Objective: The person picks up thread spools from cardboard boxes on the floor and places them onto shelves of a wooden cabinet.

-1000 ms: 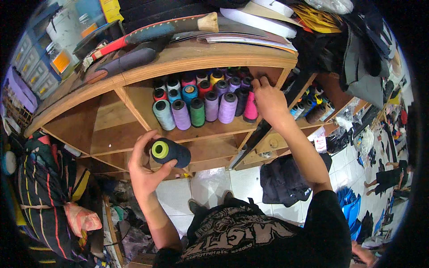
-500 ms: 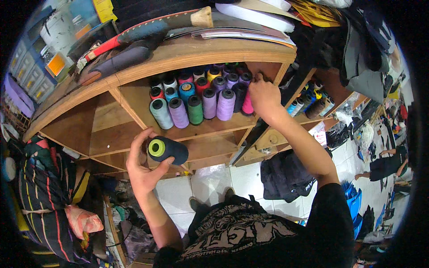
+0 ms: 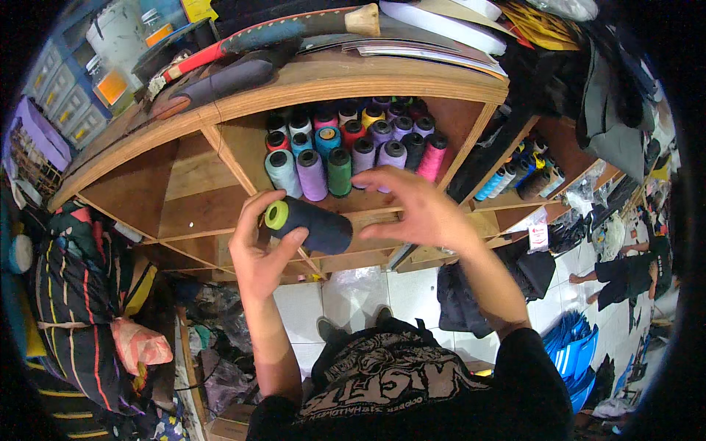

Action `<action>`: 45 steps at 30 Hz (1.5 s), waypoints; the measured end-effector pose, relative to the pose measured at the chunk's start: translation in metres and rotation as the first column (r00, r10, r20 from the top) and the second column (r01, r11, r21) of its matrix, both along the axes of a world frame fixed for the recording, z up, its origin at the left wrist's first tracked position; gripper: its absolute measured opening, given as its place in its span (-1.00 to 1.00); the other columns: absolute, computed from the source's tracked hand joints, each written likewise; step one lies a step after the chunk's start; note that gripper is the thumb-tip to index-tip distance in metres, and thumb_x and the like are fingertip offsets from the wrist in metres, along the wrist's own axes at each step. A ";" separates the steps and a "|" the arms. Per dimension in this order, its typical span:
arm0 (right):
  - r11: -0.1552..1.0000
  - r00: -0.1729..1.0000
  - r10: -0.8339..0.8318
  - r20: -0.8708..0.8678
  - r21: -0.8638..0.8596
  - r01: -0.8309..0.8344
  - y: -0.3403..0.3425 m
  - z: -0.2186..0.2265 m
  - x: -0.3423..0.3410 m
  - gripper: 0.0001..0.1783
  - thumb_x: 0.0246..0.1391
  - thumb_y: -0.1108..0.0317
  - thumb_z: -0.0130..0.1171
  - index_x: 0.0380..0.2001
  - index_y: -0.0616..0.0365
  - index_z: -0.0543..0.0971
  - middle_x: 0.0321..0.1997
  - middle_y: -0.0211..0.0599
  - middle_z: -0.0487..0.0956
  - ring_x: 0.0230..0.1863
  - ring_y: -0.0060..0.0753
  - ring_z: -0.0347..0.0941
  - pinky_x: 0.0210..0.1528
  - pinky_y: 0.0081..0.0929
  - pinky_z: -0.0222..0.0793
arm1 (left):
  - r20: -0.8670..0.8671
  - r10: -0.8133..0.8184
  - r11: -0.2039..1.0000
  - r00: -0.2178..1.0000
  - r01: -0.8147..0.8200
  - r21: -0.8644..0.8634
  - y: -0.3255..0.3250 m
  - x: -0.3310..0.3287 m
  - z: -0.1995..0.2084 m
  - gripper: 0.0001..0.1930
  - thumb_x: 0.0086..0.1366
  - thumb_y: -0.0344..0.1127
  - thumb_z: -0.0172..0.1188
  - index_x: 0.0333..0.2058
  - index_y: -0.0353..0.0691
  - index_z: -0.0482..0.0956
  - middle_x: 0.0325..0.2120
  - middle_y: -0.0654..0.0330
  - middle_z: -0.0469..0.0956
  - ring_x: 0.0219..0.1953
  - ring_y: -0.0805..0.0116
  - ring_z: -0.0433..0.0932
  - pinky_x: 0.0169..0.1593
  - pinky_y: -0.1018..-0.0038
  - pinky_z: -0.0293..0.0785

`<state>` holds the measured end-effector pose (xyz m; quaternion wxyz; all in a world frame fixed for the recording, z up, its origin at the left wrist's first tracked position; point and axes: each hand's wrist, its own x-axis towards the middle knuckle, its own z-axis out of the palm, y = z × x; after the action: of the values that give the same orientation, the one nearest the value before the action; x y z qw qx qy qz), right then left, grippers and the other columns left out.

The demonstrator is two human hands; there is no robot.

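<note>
A spool of dark thread with a lime-green core lies tilted in my left hand, whose fingers and thumb grip its green end. Close to the spool's other end is my right hand, fingers spread and holding nothing. Behind both hands, several thread spools stand in rows inside the wooden shelf. The front ones include a pale aqua spool, a purple spool, a green spool and a pink spool. My right hand partly covers the lower ends of the lilac spools.
On the shelf top lie a long tool with a wooden end and rolls of white strip. More spools fill a compartment to the right. A striped bundle sits at left. Another person is at far right.
My right hand has left the pink spool in the shelf and come down toward the dark spool. My left hand has moved slightly right and up, turning the spool more sideways.
</note>
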<state>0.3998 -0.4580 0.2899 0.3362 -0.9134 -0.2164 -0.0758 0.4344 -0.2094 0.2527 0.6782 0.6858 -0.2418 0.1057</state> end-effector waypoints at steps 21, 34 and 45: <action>0.717 0.937 0.110 -0.332 0.679 0.156 0.056 -0.066 -0.065 -0.73 0.21 0.22 0.02 -0.21 0.19 0.56 -0.35 -0.40 0.58 -0.35 -0.62 0.47 -0.32 -0.61 0.36 | -0.188 0.181 0.909 0.965 -0.237 -0.343 -0.038 -0.010 -0.015 -0.66 0.21 -0.47 0.15 -0.04 -0.36 0.36 -0.23 0.18 0.45 -0.19 0.47 0.42 -0.09 0.54 0.37; 0.990 0.948 -0.138 0.288 0.073 0.122 -0.040 0.007 -0.044 -0.87 0.03 0.39 0.15 -0.36 0.21 0.57 -0.43 -0.20 0.59 -0.41 -0.26 0.55 -0.37 -0.44 0.42 | -0.141 -0.353 0.935 0.925 0.355 -0.010 -0.017 -0.041 -0.017 -0.40 -0.10 -0.52 0.41 -0.03 -0.38 0.39 -0.11 0.05 0.46 -0.08 0.31 0.45 0.03 0.40 0.36; 0.939 0.941 -0.207 -0.266 0.216 0.268 0.007 -0.077 -0.061 -0.76 0.13 0.24 0.06 -0.31 0.20 0.55 -0.45 -0.16 0.58 -0.41 -0.26 0.54 -0.32 -0.37 0.39 | -0.105 -0.312 0.839 0.944 0.222 -0.496 -0.017 -0.032 -0.023 -0.23 -0.02 -0.07 0.40 0.06 -0.45 0.28 -0.13 0.03 0.46 -0.10 0.24 0.49 0.01 0.36 0.40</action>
<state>0.3390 -0.4510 0.2131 0.4602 -0.8858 -0.0504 -0.0322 0.4028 -0.2262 0.2302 0.8533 0.4635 -0.2389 0.0035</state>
